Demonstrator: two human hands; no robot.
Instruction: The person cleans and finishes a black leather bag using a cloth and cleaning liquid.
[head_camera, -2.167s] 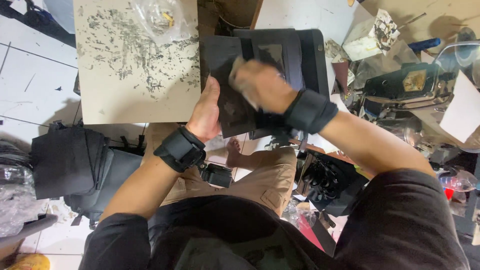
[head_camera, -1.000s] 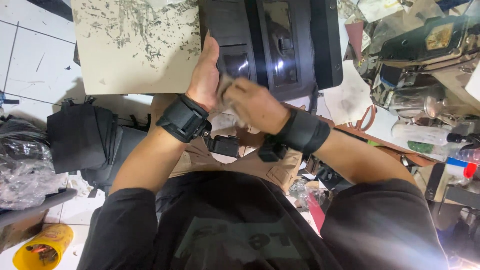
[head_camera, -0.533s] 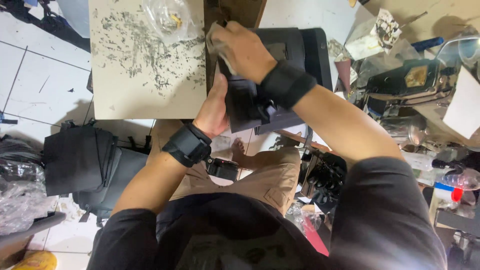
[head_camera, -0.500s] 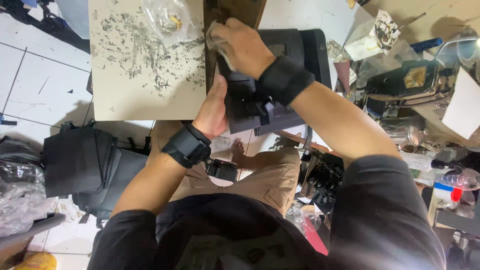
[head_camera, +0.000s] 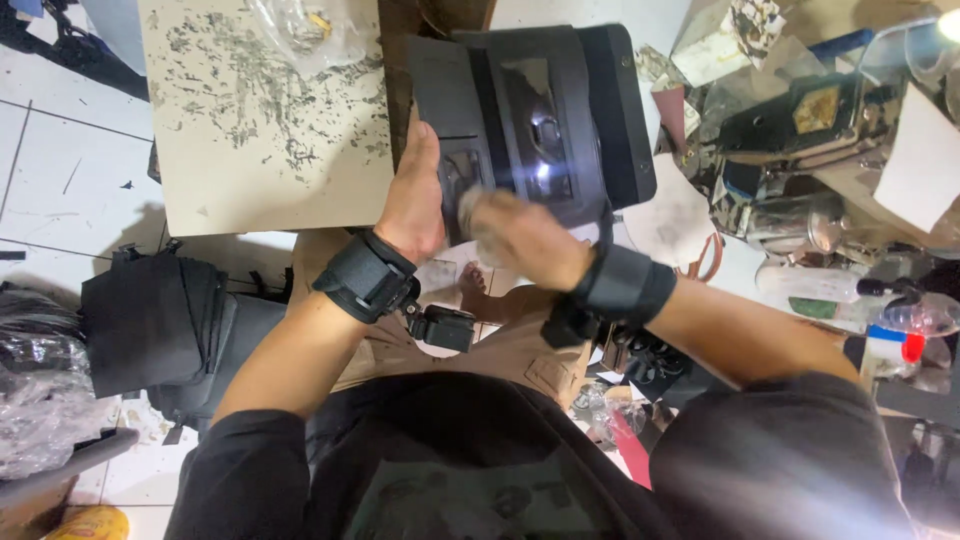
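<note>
Left hand (head_camera: 412, 205) grip clamped on black case (head_camera: 540, 120) edge | right hand (head_camera: 525, 238) pressing it — grip unclear

White floor tiles (head_camera: 50, 170) with dark grout lines fill the left side, dotted with small dark scraps. A beige board (head_camera: 250, 170), speckled with dark flecks, lies at the far left, with a clear plastic bag (head_camera: 300, 30) on its far edge. A black bag (head_camera: 150, 320) sits on the floor at near left, beside crumpled plastic (head_camera: 40, 420). At right lies dense clutter: paper sheets (head_camera: 920, 170), bottles (head_camera: 900, 320), metal parts. Strong light glares from the far right corner.
</note>
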